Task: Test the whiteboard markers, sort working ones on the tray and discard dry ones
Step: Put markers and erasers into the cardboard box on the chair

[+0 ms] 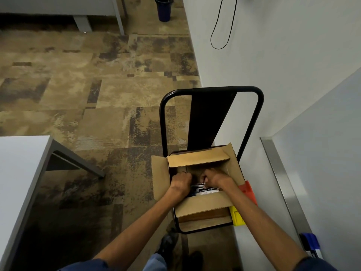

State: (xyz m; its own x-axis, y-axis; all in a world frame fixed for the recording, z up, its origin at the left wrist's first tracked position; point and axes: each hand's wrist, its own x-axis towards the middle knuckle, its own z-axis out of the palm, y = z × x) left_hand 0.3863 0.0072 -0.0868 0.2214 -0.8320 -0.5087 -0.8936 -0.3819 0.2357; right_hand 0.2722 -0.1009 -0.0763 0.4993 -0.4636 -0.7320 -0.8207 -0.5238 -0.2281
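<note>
Near end of the tray (283, 182), at the person's right: one blue marker (310, 243) lies there.

The box (203, 204) stands on the seat of the chair (211, 114) with all flaps open and the near flap folded towards the person. A yellow item (237, 215) and a red item (248, 189) sit at the seat's right edge, against the box wall.

The packs (205, 190) of markers lie inside, against the box's near wall, printed faces up.

The left hand (180, 182) is in the box at its left wall with fingers curled under. What they hold, if anything, is hidden, so its grip cannot be told. The right hand (214, 178) has its fingers curled down onto the packs and appears to grip the top one.

Judgement: the step in hand is drawing stock from the box, and no testing has begun. One pack should be lifted straight up, clear of the near flap. The left hand should steady the box, which looks light enough to slide on the seat. The far flap leans inward and may catch the wrist.
</note>
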